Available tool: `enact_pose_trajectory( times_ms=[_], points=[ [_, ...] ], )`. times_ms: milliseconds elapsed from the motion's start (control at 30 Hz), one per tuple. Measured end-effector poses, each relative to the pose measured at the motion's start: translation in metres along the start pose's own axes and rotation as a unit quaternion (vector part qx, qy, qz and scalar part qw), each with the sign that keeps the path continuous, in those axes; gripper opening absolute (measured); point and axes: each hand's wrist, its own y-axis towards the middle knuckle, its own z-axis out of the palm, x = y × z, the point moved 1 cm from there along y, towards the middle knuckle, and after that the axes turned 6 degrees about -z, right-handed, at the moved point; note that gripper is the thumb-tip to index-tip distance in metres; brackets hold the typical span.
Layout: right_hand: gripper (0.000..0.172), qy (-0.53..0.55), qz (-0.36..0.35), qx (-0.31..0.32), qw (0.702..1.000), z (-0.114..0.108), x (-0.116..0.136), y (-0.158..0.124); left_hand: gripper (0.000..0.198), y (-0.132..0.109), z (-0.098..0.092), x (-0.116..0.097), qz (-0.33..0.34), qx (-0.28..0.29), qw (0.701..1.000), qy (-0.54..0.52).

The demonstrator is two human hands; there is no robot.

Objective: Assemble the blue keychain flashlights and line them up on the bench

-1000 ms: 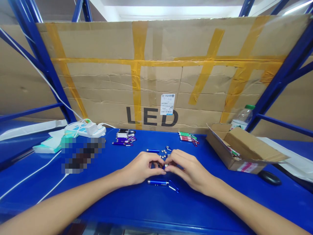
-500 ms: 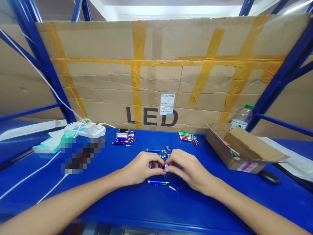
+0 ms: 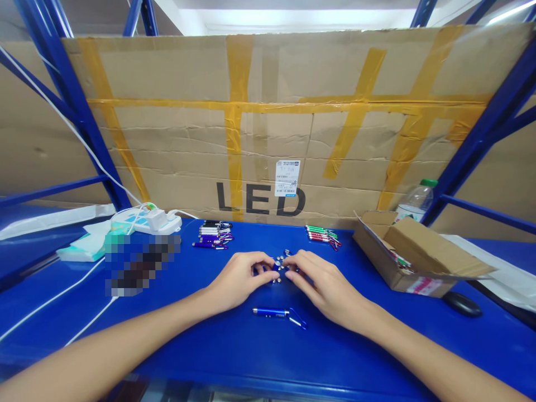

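My left hand is closed, thumb and fingertips around what looks like a short blue flashlight tube, mostly hidden by the fingers. Facing it, my right hand has its thumb and index finger slightly apart, nothing visible between them, close to the small silver button cells. Several of these cells lie on the blue tabletop between and behind my fingertips. A blue carabiner part shows partly behind my right fingers. Nearer to me lies a blue keychain flashlight with its carabiner clip.
Black, silver and purple flashlights lie in a row at back left, green and red ones at back right. An open cardboard box and a black mouse are on the right. A power strip with white cables is on the left.
Both hands have shifted slightly away from me, and the gap between their fingertips has widened. The loose blue tube behind my left fingers no longer shows; cells now show on the table between the hands.
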Motion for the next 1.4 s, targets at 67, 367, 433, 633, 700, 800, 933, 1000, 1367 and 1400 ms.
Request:
enact_pose_trajectory(
  times_ms=[67, 367, 433, 633, 700, 800, 933, 1000, 1367, 1400],
  points=[
    [0.020, -0.020, 0.002, 0.039, 0.999, 0.001, -0.001, -0.001, 0.026, 0.002, -0.002, 0.002, -0.008, -0.033, 0.999, -0.007],
    [0.041, -0.054, 0.012, 0.189, 0.980, 0.007, -0.003, -0.006, 0.039, 0.005, -0.004, 0.005, -0.035, -0.086, 0.996, -0.003],
    [0.039, -0.048, 0.015, 0.201, 0.978, 0.006, -0.003, -0.006, 0.040, 0.004, -0.004, 0.005, -0.038, -0.082, 0.996, 0.000],
    [0.023, -0.030, -0.002, 0.192, 0.981, 0.001, 0.000, -0.001, 0.038, 0.004, -0.003, 0.003, -0.034, -0.082, 0.996, 0.000],
    [0.020, -0.033, 0.000, 0.192, 0.981, 0.000, 0.000, 0.000, 0.037, 0.004, -0.003, 0.002, -0.028, -0.083, 0.996, -0.002],
    [0.012, -0.029, 0.000, 0.184, 0.983, -0.001, 0.000, 0.000, 0.035, 0.003, -0.003, 0.002, -0.021, -0.073, 0.997, -0.003],
    [0.008, -0.018, -0.009, 0.158, 0.987, 0.000, 0.001, -0.001, 0.035, 0.002, -0.002, 0.001, -0.018, -0.036, 0.999, -0.002],
    [0.009, -0.021, -0.014, 0.128, 0.991, 0.000, 0.002, -0.001, 0.034, 0.001, -0.001, 0.000, -0.012, -0.015, 1.000, 0.001],
    [0.010, 0.077, -0.003, -0.043, 0.996, 0.000, -0.002, -0.002, 0.023, -0.004, 0.002, -0.007, 0.026, 0.082, 0.996, -0.013],
    [0.010, 0.079, -0.009, -0.047, 0.996, -0.001, -0.002, -0.001, 0.022, -0.005, 0.002, -0.007, 0.032, 0.085, 0.996, -0.011]
  ],
)
